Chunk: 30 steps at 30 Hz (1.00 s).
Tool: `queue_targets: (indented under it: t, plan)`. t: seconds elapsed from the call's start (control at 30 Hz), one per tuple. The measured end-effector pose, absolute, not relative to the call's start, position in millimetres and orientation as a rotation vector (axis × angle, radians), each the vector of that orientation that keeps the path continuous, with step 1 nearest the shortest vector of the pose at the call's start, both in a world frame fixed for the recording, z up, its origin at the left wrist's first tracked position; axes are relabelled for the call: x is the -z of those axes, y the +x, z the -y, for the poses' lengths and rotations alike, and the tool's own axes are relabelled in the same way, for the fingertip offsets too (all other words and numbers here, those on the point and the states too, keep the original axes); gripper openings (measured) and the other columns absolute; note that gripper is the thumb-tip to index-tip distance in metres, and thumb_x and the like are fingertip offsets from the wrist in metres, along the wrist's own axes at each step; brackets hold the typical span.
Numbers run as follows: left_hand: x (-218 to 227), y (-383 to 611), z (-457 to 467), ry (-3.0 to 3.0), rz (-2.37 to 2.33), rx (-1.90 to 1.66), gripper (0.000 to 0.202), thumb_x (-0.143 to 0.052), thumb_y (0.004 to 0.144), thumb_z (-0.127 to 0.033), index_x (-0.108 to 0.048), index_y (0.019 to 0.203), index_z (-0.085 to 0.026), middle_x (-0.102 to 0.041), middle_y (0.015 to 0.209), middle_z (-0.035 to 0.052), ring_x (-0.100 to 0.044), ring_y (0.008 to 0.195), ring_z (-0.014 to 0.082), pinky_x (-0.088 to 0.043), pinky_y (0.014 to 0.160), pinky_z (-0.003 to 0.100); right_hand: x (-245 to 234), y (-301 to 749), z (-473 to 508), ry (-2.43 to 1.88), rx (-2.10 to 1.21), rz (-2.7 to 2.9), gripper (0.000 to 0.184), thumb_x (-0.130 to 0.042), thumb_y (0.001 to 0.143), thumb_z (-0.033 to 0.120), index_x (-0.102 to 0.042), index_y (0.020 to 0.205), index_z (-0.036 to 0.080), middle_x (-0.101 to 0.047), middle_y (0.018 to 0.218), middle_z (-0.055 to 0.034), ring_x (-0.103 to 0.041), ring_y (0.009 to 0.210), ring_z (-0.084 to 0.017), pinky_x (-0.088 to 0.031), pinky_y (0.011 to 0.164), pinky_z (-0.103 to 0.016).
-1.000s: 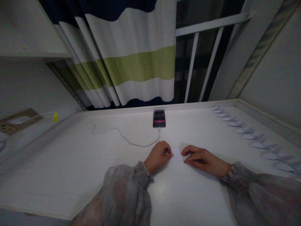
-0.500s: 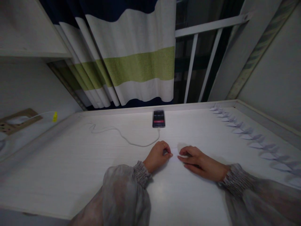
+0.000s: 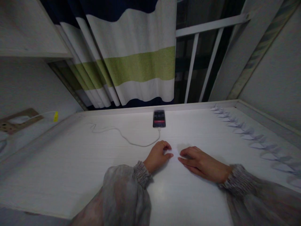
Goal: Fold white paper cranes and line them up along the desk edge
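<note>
A small piece of white paper (image 3: 175, 153) lies on the white tabletop between my two hands, hard to tell from the surface. My left hand (image 3: 158, 158) is at its left edge, fingers curled and thumb tip on the paper, holding it against the table. A ring shows on one finger. My right hand (image 3: 204, 164) rests just right of the paper, fingers stretched out and a little apart, tips at or beside its right edge. Whether those tips touch it, I cannot tell.
A phone (image 3: 159, 118) with a white cable (image 3: 138, 145) lies beyond my hands. Several folded white paper pieces (image 3: 248, 137) stand in a row along the right. A socket strip (image 3: 21, 119) is on the left wall. A striped curtain (image 3: 141, 67) hangs behind the table (image 3: 94, 175).
My left index finger and thumb have spread slightly apart. My right hand has shifted a little to the right, away from the paper.
</note>
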<state>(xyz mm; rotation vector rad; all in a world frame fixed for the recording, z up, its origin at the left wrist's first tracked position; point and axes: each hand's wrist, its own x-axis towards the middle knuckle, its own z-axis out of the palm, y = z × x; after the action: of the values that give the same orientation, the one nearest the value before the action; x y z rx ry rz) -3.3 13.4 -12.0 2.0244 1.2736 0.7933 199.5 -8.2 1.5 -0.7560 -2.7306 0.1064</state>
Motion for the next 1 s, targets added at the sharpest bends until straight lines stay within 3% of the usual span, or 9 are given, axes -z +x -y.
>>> queue_targets:
  t: [0.27,0.43,0.6,1.0]
  plan:
    - [10.2,-2.0,-13.2,2.003,-1.326,-0.766,0.021,-0.062,0.061,-0.017,-0.052,0.079,-0.016,-0.054,0.078,0.0011,-0.049,0.074,0.0129,-0.040,0.070,0.027,-5.3,189.0,13.8,-0.705,-0.165,2.726,0.030,-0.036,0.081,0.011,-0.054,0.106,0.014,-0.057,0.106,-0.0084,-0.049,0.098,-0.018,-0.039,0.087,-0.039]
    - [10.3,-2.8,-13.9,2.055,-1.302,-0.761,0.017,-0.062,0.062,-0.018,-0.054,0.077,-0.017,-0.053,0.076,0.0003,-0.048,0.073,0.0126,-0.039,0.069,0.026,-8.5,187.7,14.9,-0.685,-0.216,2.750,0.029,-0.035,0.081,0.010,-0.057,0.099,0.013,-0.058,0.104,-0.0096,-0.051,0.095,-0.018,-0.041,0.086,-0.036]
    - [11.6,-2.7,-15.5,2.071,-1.287,-0.769,0.013,-0.062,0.061,-0.017,-0.055,0.073,-0.016,-0.052,0.074,0.0004,-0.048,0.072,0.0126,-0.039,0.068,0.026,-13.0,187.5,14.0,-0.663,-0.275,2.756,0.033,-0.032,0.081,0.009,-0.054,0.105,0.013,-0.058,0.106,-0.0098,-0.051,0.095,-0.018,-0.040,0.084,-0.038]
    - [10.7,-3.1,-14.3,2.082,-1.276,-0.785,0.012,-0.061,0.062,-0.015,-0.056,0.073,-0.015,-0.052,0.074,0.0006,-0.047,0.071,0.0123,-0.038,0.068,0.026,-18.9,183.6,12.8,-0.658,-0.389,2.776,0.030,-0.041,0.074,0.009,-0.058,0.099,0.011,-0.060,0.101,-0.0099,-0.049,0.098,-0.019,-0.039,0.087,-0.039]
